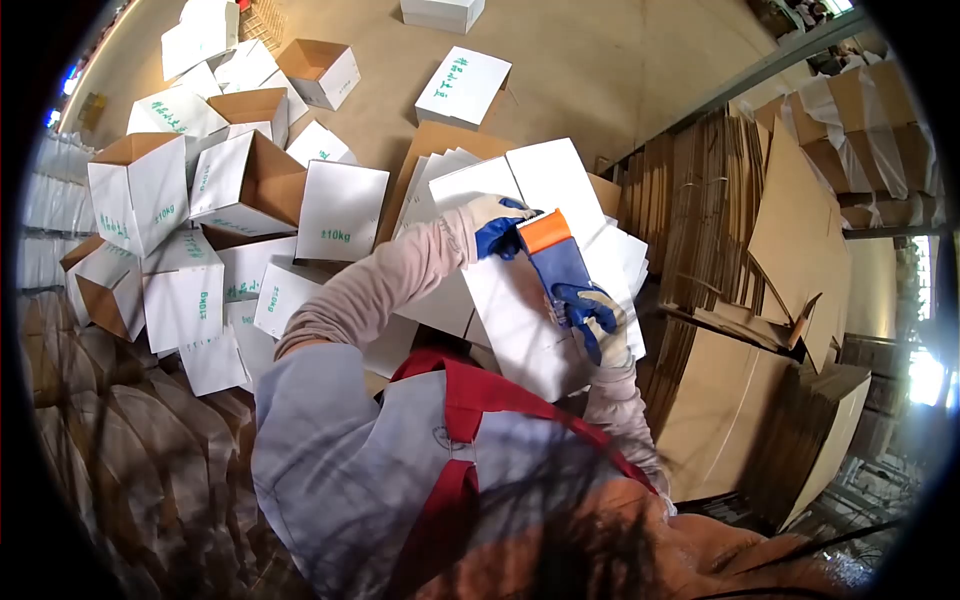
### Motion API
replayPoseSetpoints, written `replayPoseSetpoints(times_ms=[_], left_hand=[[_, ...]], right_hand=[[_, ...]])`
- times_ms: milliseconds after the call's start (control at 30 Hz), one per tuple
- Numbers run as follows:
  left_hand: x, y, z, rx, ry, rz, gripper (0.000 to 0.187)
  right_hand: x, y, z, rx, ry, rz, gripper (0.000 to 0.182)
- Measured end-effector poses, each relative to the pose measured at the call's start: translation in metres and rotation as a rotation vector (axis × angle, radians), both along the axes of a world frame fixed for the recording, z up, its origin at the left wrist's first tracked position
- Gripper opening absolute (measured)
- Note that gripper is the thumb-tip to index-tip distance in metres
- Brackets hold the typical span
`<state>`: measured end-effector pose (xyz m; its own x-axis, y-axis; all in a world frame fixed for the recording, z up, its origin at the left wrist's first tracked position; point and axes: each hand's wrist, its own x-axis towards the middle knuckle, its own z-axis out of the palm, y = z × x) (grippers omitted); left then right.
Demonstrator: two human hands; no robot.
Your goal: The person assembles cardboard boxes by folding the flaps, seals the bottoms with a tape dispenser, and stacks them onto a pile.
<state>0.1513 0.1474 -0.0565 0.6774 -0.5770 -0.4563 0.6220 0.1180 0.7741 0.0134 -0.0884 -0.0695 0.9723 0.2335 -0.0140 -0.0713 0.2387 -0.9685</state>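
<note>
A tape dispenser (556, 262), blue with an orange head and a pale toothed edge, is over the white cardboard sheets. My right hand (597, 322), in a white and blue glove, is closed round its lower end. At the toothed edge is my left hand (498, 228), gloved the same way, with its fingers curled in. What those fingers pinch, if anything, is too small to make out. Under both hands lies a stack of flat white cartons (525, 335), spread at uneven angles with some flaps sticking out.
To the left, open white boxes (160, 205) with green print are heaped together. Another white box (463, 86) rests on the floor ahead. Bundles of flat brown cardboard (720, 210) stand close on my right. Clear plastic-wrapped bundles (140, 450) lie at lower left.
</note>
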Motion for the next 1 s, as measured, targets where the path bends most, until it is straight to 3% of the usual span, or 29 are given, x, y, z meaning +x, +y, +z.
replayPoseSetpoints(times_ms=[33, 67, 133, 167, 200, 233, 300, 433, 500, 567, 600, 633, 733, 800, 833, 867, 900, 933, 1000], left_hand=[[0.010, -0.001, 0.002, 0.254, -0.180, -0.038, 0.032], [0.025, 0.002, 0.000, 0.784, -0.863, -0.091, 0.031], [0.068, 0.011, 0.015, 0.997, -1.187, -0.121, 0.032], [0.094, 0.017, 0.007, 1.160, -1.193, -0.063, 0.034], [0.119, 0.021, 0.008, 1.272, -1.039, -0.143, 0.033], [0.128, 0.020, -0.001, 1.268, -1.040, -0.149, 0.033], [0.135, 0.013, -0.030, 1.321, -0.670, -0.536, 0.038], [0.135, 0.037, -0.073, 1.416, -0.864, -0.293, 0.042], [0.124, 0.036, -0.059, 1.469, -0.992, -0.170, 0.045], [0.125, -0.002, -0.021, 1.243, -0.910, -0.018, 0.055], [0.111, -0.024, -0.024, 1.312, -0.899, -0.090, 0.057], [0.092, -0.043, -0.031, 1.373, -0.884, -0.174, 0.059], [0.079, -0.050, -0.030, 1.456, -0.948, -0.116, 0.059], [0.081, -0.047, -0.023, 1.462, -0.924, -0.125, 0.057], [0.079, -0.048, -0.024, 1.459, -0.919, -0.142, 0.057], [0.077, -0.049, -0.022, 1.489, -0.903, -0.122, 0.057], [0.078, -0.053, -0.019, 1.516, -0.894, -0.098, 0.057], [0.072, -0.057, -0.014, 1.535, -0.914, -0.058, 0.055], [0.073, -0.057, -0.020, 1.520, -0.912, -0.093, 0.055]], right_hand=[[0.005, 0.004, 0.013, -0.038, 0.019, -0.004, 0.034], [0.010, 0.009, 0.025, -0.077, 0.041, -0.009, 0.035], [0.030, 0.017, 0.030, -0.132, 0.068, 0.010, 0.037], [0.041, 0.021, 0.034, -0.184, 0.085, 0.035, 0.039], [0.049, 0.029, 0.047, -0.179, 0.071, 0.019, 0.039], [0.054, 0.032, 0.046, -0.179, 0.074, 0.015, 0.039], [0.061, 0.033, 0.046, -0.081, 0.205, 0.046, 0.039], [0.061, 0.027, 0.028, -0.032, 0.155, 0.063, 0.038], [0.058, 0.030, 0.021, -0.023, 0.120, 0.022, 0.037], [0.059, 0.028, 0.015, 0.046, 0.111, 0.029, 0.035], [0.056, 0.033, 0.015, 0.078, 0.101, -0.052, 0.031], [0.049, 0.024, 0.023, -0.108, 0.052, -0.012, 0.028], [-0.030, -0.030, 0.033, -0.381, -0.156, 0.031, 0.028], [-0.120, -0.079, 0.036, -0.026, 0.265, -0.068, 0.027], [-0.148, -0.106, 0.048, -0.248, 0.008, 0.009, 0.035], [-0.191, -0.138, 0.042, -0.454, 0.131, 0.071, 0.035], [-0.237, -0.149, 0.031, -0.279, 0.317, -0.091, 0.032], [-0.263, -0.157, 0.025, -0.558, 0.267, -0.128, 0.030], [-0.247, -0.127, 0.030, -0.653, 0.268, -0.142, 0.027]])
